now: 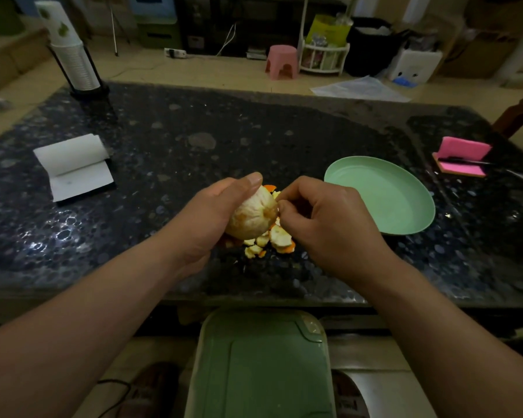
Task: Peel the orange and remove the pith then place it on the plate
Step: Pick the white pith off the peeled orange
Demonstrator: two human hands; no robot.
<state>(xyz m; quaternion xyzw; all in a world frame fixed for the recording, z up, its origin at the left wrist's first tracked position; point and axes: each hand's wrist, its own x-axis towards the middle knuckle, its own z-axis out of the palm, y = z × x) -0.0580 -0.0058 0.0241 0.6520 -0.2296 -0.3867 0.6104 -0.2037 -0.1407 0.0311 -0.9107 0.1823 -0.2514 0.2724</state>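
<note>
Head: left fingers (249, 181) wrap orange (252, 217).

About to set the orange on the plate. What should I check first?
1. Grip: the left hand holds the orange: ok.
2. Peeled: ok on the visible side; far side cannot tell.
3. Cleaned: not ok, pale pith covers it and the right hand pinches at it.
4. Landing spot: the green plate holds nothing: ok.
5. Mess: peel scraps lie on the table, off the plate: ok.

bare counter (302, 164) before plate (384, 194); peel scraps (280, 239) (heaped) just left
</note>
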